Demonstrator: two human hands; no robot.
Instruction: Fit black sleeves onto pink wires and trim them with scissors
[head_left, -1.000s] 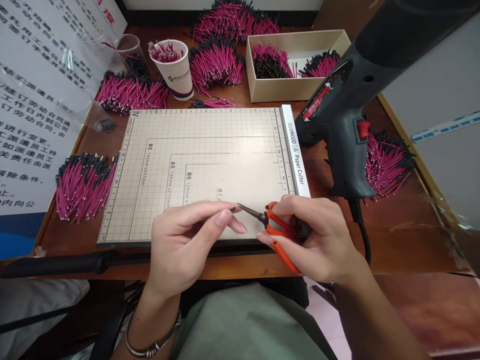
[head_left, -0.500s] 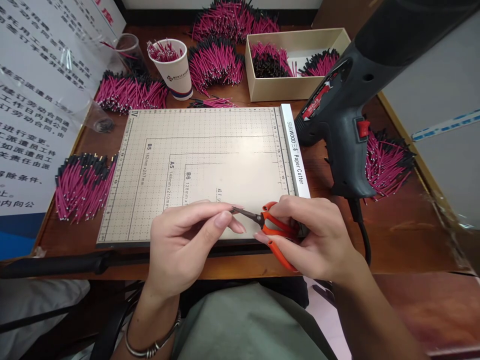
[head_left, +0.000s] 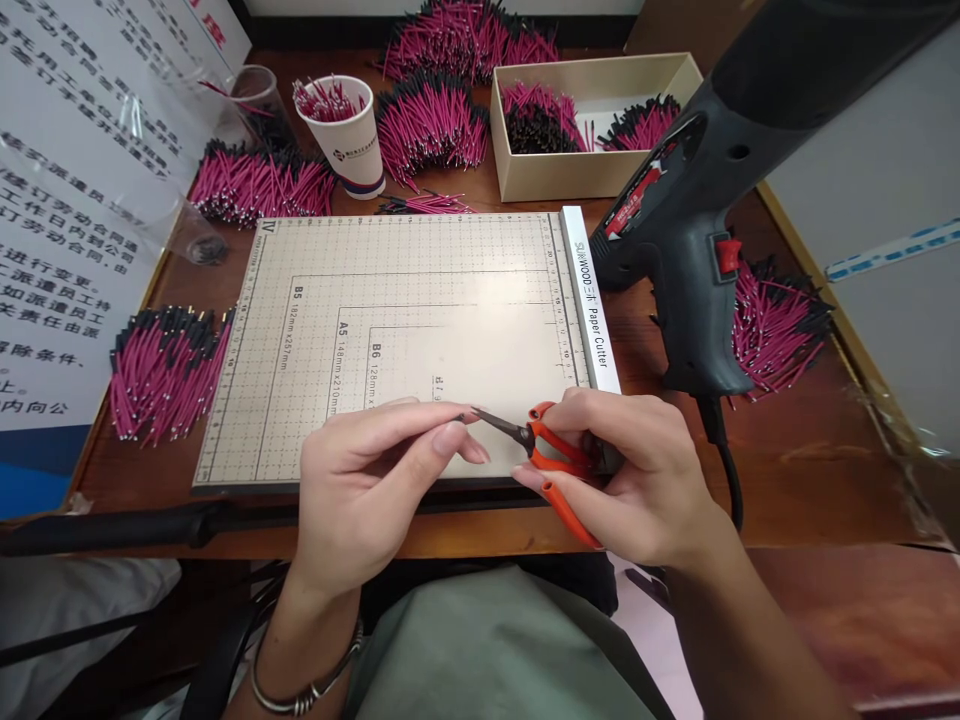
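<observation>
Magenta-and-black wires [head_left: 433, 125] lie heaped at twelve o'clock beyond the paper cutter [head_left: 322, 245]; how many are done or left cannot be told. At seven o'clock, the left hand [head_left: 360, 490] pinches a small dark piece [head_left: 460, 418] between thumb and forefinger. At four o'clock, the right hand [head_left: 649, 480] curls its fingers and thumb about orange-handled scissors [head_left: 526, 438], tips toward ten o'clock, near the piece.

Heat gun [head_left: 694, 290] at right — paper cup [head_left: 352, 158] left of open box [head_left: 562, 178].

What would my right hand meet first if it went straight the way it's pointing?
Your right hand points toward your left hand, with the scissors leading. Their tips would probably meet the dark piece or the left fingers holding it; depth is unclear.
</observation>
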